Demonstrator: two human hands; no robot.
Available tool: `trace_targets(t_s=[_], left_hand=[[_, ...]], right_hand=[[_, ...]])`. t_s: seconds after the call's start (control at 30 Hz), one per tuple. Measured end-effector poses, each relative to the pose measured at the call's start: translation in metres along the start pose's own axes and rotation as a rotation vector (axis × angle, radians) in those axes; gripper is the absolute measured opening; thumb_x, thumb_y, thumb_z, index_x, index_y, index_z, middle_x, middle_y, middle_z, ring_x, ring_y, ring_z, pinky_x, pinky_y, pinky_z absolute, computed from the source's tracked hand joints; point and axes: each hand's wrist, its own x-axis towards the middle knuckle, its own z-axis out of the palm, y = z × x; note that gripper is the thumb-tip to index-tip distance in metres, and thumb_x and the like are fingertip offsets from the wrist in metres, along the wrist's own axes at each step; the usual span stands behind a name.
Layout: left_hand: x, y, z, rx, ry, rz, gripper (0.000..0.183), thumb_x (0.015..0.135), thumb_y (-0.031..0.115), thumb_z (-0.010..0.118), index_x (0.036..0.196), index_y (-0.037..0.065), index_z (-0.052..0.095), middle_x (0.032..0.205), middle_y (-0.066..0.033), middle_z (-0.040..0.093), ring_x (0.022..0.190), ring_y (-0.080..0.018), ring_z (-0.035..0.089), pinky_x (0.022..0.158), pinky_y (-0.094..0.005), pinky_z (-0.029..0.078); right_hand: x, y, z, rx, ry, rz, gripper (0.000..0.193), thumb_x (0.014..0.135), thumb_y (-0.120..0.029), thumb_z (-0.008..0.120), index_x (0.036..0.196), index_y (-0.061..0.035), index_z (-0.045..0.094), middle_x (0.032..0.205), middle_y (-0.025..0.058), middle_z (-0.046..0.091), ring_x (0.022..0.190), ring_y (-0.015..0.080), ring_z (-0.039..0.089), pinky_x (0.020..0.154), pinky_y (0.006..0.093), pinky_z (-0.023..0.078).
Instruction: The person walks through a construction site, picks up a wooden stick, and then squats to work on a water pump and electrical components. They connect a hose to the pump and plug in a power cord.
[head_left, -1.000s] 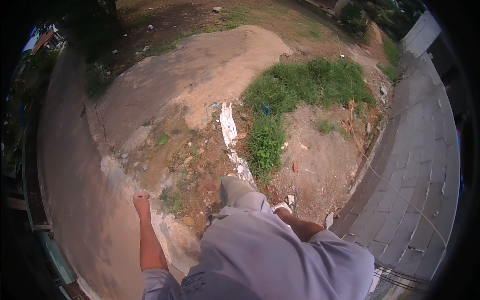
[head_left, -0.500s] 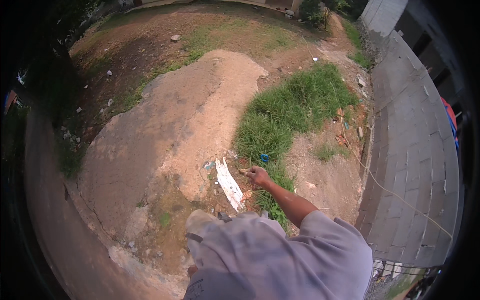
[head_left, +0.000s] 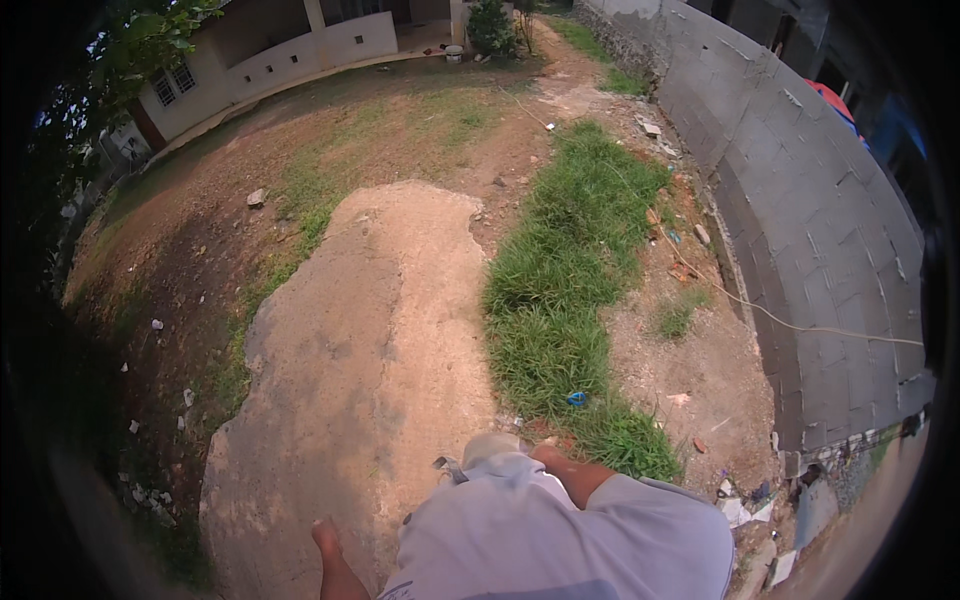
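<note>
My left hand [head_left: 325,537] hangs low over the bare concrete slab [head_left: 345,400], near the lower edge of the view. It is small and its fingers are not distinct. My right hand [head_left: 544,454] is close in front of my light grey shirt [head_left: 560,540], beside the grass patch [head_left: 555,340]. The shirt partly covers it, so its fingers and anything in them cannot be made out. A small blue plastic-looking piece [head_left: 577,398] lies in the grass a little beyond the right hand.
A grey block wall [head_left: 800,230] runs along the right, with a thin pale cord [head_left: 760,308] reaching toward it. Rubble and white scraps [head_left: 740,512] lie at lower right. A stone [head_left: 256,198] rests on dirt at left. Ahead stands a pale house [head_left: 300,62].
The view has tilted up, bringing the house into sight. My right arm has drawn back from its reach toward the ground. The white strip is out of sight. My left hand has come into view.
</note>
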Motion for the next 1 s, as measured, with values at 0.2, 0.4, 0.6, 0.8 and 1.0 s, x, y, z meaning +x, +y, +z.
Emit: trace_targets(t_s=[0.2,0.4,0.6,0.8,1.0], left_hand=[[0.157,0.359,0.104,0.188,0.145,0.873,0.011,0.07,-0.001,0.06,0.077,0.001,0.051,0.064,-0.0066,0.052,0.06,-0.0155,0.055,0.057,-0.0293,0.045],[0.243,0.446,0.256,-0.168,-0.253,0.753,0.018,0.078,-0.002,0.047,0.095,-0.003,0.053,0.072,-0.0133,0.061,0.062,-0.0202,0.062,0.055,-0.0312,0.049],[0.239,0.415,0.439,0.511,-0.545,0.128,0.026,0.075,0.006,0.05,0.098,-0.006,0.054,0.066,-0.0158,0.061,0.063,-0.0252,0.064,0.055,-0.0338,0.048],[0.364,0.558,0.553,0.588,-0.58,-0.003,0.02,0.076,0.008,0.05,0.094,-0.002,0.053,0.065,-0.0132,0.06,0.06,-0.0232,0.061,0.05,-0.0325,0.046],[0.542,0.78,0.683,0.531,-0.497,0.064,0.013,0.078,0.009,0.05,0.089,0.003,0.052,0.063,-0.0106,0.058,0.056,-0.0212,0.059,0.046,-0.0312,0.043]], right_hand=[[0.072,0.063,-0.011,-0.24,-0.127,-0.104,0.033,0.073,-0.027,0.06,0.103,-0.0132,0.064,0.084,0.0106,0.066,0.076,0.0265,0.064,0.068,0.0401,0.05],[0.305,0.029,-0.174,-0.162,0.078,0.029,0.037,0.075,-0.037,0.06,0.1,-0.0102,0.067,0.096,0.0143,0.065,0.084,0.0275,0.064,0.076,0.0403,0.049],[0.43,-0.135,-0.561,0.705,0.456,0.009,0.033,0.083,-0.034,0.058,0.097,-0.0043,0.063,0.079,0.0091,0.066,0.068,0.0188,0.065,0.069,0.0328,0.049],[0.573,-0.228,-0.769,0.648,0.766,-0.247,0.038,0.085,-0.039,0.054,0.098,-0.0046,0.064,0.085,0.0146,0.066,0.074,0.0245,0.065,0.072,0.0374,0.048],[0.736,-0.132,-0.694,-0.031,0.334,0.06,0.024,0.076,-0.022,0.057,0.095,-0.0111,0.067,0.084,0.0158,0.067,0.076,0.0269,0.065,0.066,0.0403,0.051]])
